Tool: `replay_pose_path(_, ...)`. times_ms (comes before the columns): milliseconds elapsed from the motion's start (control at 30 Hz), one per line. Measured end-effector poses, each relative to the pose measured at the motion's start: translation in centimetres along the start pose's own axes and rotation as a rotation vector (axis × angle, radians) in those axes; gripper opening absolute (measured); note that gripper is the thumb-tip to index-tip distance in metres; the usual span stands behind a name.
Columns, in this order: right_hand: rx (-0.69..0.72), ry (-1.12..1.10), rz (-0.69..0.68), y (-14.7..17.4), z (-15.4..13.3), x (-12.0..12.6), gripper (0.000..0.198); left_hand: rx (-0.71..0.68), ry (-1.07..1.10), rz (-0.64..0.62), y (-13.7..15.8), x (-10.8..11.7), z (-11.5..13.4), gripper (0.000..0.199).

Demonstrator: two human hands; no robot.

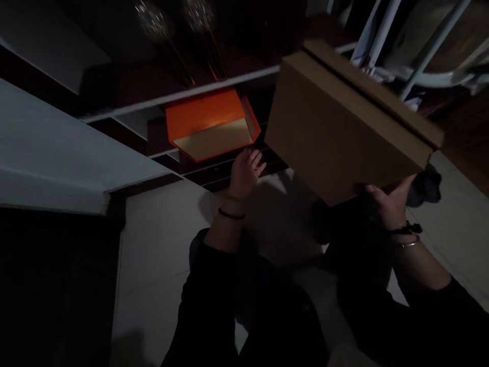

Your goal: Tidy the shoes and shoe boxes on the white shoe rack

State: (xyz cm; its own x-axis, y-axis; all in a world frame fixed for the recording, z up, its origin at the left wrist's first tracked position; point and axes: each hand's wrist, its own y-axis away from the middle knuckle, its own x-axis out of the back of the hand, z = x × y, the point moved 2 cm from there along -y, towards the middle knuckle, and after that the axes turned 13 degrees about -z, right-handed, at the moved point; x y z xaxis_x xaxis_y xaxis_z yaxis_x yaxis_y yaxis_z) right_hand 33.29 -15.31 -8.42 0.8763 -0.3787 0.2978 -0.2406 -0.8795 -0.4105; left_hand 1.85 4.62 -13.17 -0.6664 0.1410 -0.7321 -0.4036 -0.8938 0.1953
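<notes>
My right hand [393, 201] grips a brown cardboard box [336, 132] by its lower right corner, thumb on the near face and the other fingers mostly hidden behind. The box is tilted and held up off the floor. An orange box [206, 114] with a pale panel facing me sits in the low shelf opening, tipped at an angle. Just below its right end is my left hand [246, 171], empty, with the fingers apart. Whether its fingertips touch the orange box, I cannot tell.
Above the orange box runs a shelf edge [183, 90], with two shiny round-headed ornaments [153, 23] behind it. A pale wall [69, 137] stands to the left. Dark shoes [426, 184] lie on the tiled floor [156, 255] at right. Pale poles [435, 48] rise at upper right.
</notes>
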Motion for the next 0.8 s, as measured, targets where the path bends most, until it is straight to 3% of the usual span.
replay_pose_path(67, -0.190, -0.502, 0.090, -0.3, 0.8, -1.1, 0.056, 0.002, 0.031, 0.059, 0.4, -0.2, 0.4, 0.016)
replay_pose_path(133, -0.437, -0.799, 0.050, -0.8, 1.9, -2.2, 0.045, 0.001, 0.043, 0.076, 0.8, -0.5, 0.8, 0.012)
replay_pose_path(200, -0.647, -0.958, 0.027, -1.1, 3.1, -2.6, 0.043, 0.001, 0.046, 0.085, 1.1, -0.7, 1.2, 0.009)
replay_pose_path(267, -0.744, -1.034, 0.041, -1.4, 4.2, -2.7, 0.048, 0.001, 0.048, 0.099, 1.4, -0.8, 1.4, 0.011)
replay_pose_path(567, -0.805, -1.102, 0.100, -3.6, 5.1, -1.7, 0.037, -0.054, 0.093, 0.117, 1.5, -0.3, 2.0, 0.007)
replay_pose_path(700, -0.824, -1.075, 0.087, -6.8, 4.7, -3.5, 0.037, -0.082, 0.105, 0.161, 1.4, -0.4, 2.2, 0.008)
replay_pose_path(800, -0.748, -1.062, 0.026, -10.8, 4.8, -5.9, 0.037, -0.092, 0.119, 0.190, 1.5, -0.3, 2.4, 0.010)
